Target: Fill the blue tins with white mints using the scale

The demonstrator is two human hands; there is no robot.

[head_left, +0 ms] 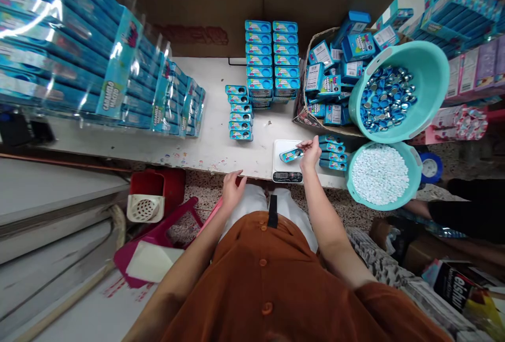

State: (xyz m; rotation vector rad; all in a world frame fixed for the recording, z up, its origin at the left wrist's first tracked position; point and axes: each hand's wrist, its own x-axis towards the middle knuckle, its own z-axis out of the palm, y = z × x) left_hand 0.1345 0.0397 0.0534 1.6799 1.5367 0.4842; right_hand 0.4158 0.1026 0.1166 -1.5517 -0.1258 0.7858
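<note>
Brown shirt (263, 279) cloth with round buttons fills the bottom middle of the frame. Near the middle, the left hand (232, 190) hangs by the front edge of the white table (213, 121). Its fingers are loose and apart, and they hold nothing that I can see. Right of the middle, the right hand (310, 153) is by a little white scale (278, 167). Its fingers are bent at the right end of a small blue box (291, 155), which lies at a slant over the top of the scale. I cannot tell if they pinch the box or only touch it. To me, this looks like the weighing step, but the numbers are too small to read. Just right of the scale is a short row of blue boxes (333, 155), and a line of little boxes (240, 116) is up and to its left. At the right of the frame, the low tub (415, 176) holds white bits (381, 173), and the high tub (432, 81) holds shiny blue caps (386, 100). I think the next move calls for gentle fingers: a light touch so the scale reads true, and a good grip before any lift, with no bump to the row beside it.
</note>
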